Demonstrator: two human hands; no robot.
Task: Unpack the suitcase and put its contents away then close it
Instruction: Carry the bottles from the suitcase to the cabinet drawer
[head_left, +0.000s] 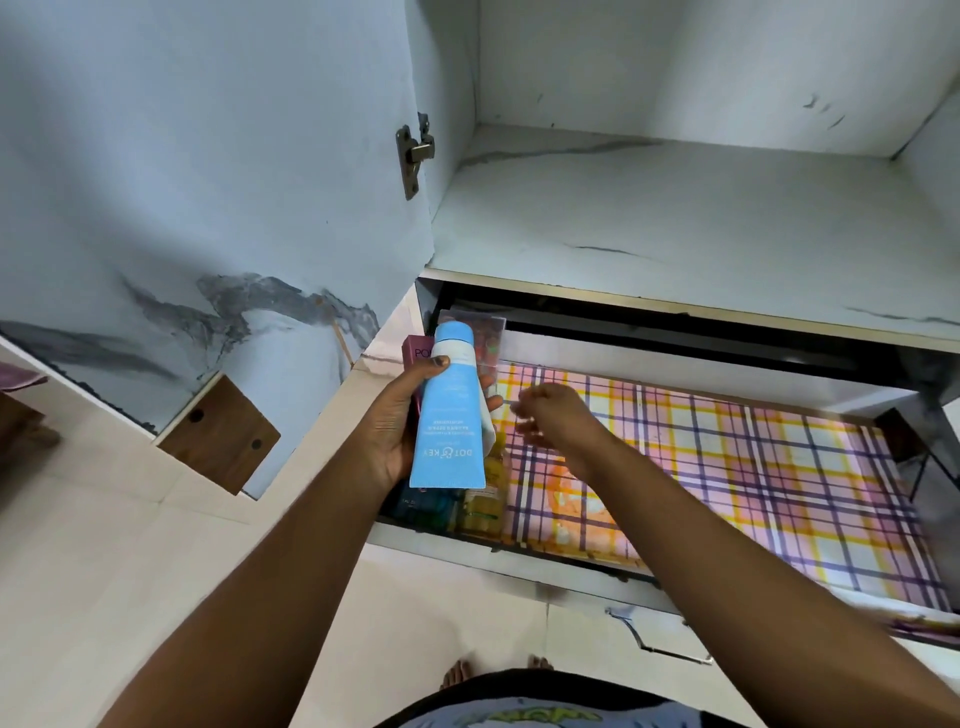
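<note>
My left hand (395, 415) grips a light blue tube (451, 415) with its cap pointing away, together with a pink box (418, 356) and a clear packet (480, 338) behind it. It hovers over the left end of an open drawer (519, 556). My right hand (558, 421) is blurred just right of the tube, above the drawer's checked liner (727, 457), fingers loosely curled and holding nothing I can see. Small bottles and packets (480, 499) lie in the drawer's left corner below the tube. The suitcase is out of view.
Above the drawer is a white marble-pattern cupboard shelf (675, 218). The cupboard door (208, 182) stands open on the left, with a metal hinge (415, 153). A metal handle (654, 644) hangs on the drawer front. Pale floor tiles (130, 545) lie below.
</note>
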